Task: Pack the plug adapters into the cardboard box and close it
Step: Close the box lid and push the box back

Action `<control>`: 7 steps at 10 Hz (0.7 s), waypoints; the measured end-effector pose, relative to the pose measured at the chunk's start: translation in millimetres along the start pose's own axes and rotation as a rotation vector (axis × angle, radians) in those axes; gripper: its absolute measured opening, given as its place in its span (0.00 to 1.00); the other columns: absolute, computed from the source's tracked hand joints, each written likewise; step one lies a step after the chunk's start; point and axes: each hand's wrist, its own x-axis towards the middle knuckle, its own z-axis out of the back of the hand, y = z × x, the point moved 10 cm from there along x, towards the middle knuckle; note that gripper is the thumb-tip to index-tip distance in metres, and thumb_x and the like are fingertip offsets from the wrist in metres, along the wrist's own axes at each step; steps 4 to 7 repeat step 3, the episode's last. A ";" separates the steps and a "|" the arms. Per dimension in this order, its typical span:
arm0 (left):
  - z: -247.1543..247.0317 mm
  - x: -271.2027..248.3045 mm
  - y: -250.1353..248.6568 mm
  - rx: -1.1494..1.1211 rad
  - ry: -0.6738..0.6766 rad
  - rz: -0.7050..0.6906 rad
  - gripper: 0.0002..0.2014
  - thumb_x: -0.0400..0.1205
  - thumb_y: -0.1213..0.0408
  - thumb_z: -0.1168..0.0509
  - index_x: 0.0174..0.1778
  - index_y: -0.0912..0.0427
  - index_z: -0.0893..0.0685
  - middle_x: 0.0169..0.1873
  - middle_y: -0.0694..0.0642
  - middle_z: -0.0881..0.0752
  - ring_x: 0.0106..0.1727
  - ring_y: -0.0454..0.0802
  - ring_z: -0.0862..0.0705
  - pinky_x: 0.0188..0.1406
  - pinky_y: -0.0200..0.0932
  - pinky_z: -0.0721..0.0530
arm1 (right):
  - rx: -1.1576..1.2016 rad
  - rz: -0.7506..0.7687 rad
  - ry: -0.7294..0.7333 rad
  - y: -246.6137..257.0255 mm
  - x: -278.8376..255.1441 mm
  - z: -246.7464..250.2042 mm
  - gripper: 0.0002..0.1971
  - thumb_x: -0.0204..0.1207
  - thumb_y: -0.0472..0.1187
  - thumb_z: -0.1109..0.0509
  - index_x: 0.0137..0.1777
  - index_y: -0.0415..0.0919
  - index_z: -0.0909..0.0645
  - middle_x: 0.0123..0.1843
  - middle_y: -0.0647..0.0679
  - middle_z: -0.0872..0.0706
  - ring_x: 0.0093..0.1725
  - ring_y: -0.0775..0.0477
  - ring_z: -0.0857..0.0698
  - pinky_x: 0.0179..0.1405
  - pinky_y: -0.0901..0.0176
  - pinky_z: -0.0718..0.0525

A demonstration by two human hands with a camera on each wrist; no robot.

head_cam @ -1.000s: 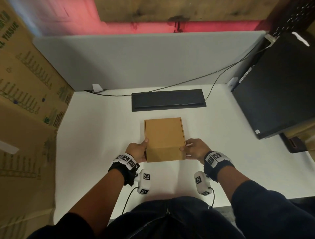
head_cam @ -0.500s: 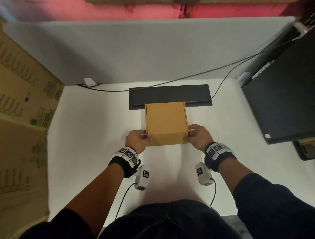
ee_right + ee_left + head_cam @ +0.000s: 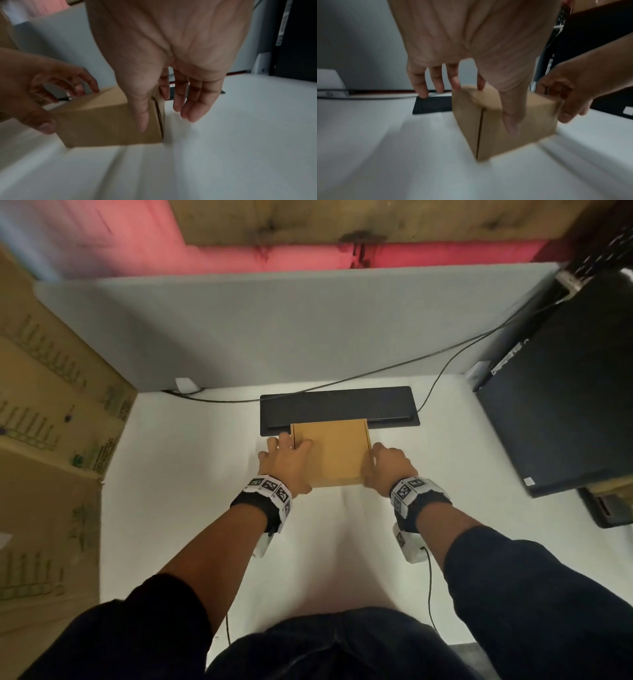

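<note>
The closed brown cardboard box (image 3: 334, 453) (image 3: 537, 117) (image 3: 102, 121) sits on the white table (image 3: 178, 474). Its far edge reaches the black strip (image 3: 339, 407). No plug adapters show. My left hand (image 3: 286, 460) holds the box's near left corner, with the thumb (image 3: 511, 121) on the near face and the index finger on top. The other left fingers spread past the left edge. My right hand (image 3: 383, 463) holds the near right corner. Its thumb (image 3: 142, 119) lies on the near face and the index finger on the right side. Both wrist views are blurred.
A black computer case (image 3: 565, 412) stands at the right. A large printed carton (image 3: 51, 440) walls the left side, and a grey partition (image 3: 274, 330) closes the back. A black cable (image 3: 376, 373) runs along the partition foot.
Both hands have slid the box away from me across the table, up to the black strip. My left fingers have moved from the box's side onto its top.
</note>
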 end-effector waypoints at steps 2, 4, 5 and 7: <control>82.4 -25.0 -15.1 -0.050 -0.067 -0.068 0.36 0.75 0.44 0.26 0.81 0.44 0.24 0.72 0.60 0.21 0.74 0.65 0.22 0.71 0.63 0.19 | 0.056 0.098 -0.015 27.7 -29.8 57.6 0.51 0.55 0.55 0.13 0.79 0.50 0.35 0.71 0.38 0.26 0.70 0.31 0.24 0.65 0.36 0.17; 144.4 -33.2 -22.5 -0.178 -0.197 -0.135 0.31 0.77 0.39 0.28 0.77 0.44 0.19 0.69 0.58 0.12 0.67 0.62 0.14 0.67 0.58 0.13 | 0.090 0.206 -0.112 52.4 -43.0 115.0 0.48 0.60 0.63 0.19 0.79 0.50 0.33 0.73 0.38 0.26 0.72 0.31 0.25 0.67 0.36 0.19; 144.4 -33.2 -22.5 -0.178 -0.197 -0.135 0.31 0.77 0.39 0.28 0.77 0.44 0.19 0.69 0.58 0.12 0.67 0.62 0.14 0.67 0.58 0.13 | 0.090 0.206 -0.112 52.4 -43.0 115.0 0.48 0.60 0.63 0.19 0.79 0.50 0.33 0.73 0.38 0.26 0.72 0.31 0.25 0.67 0.36 0.19; 144.4 -33.2 -22.5 -0.178 -0.197 -0.135 0.31 0.77 0.39 0.28 0.77 0.44 0.19 0.69 0.58 0.12 0.67 0.62 0.14 0.67 0.58 0.13 | 0.090 0.206 -0.112 52.4 -43.0 115.0 0.48 0.60 0.63 0.19 0.79 0.50 0.33 0.73 0.38 0.26 0.72 0.31 0.25 0.67 0.36 0.19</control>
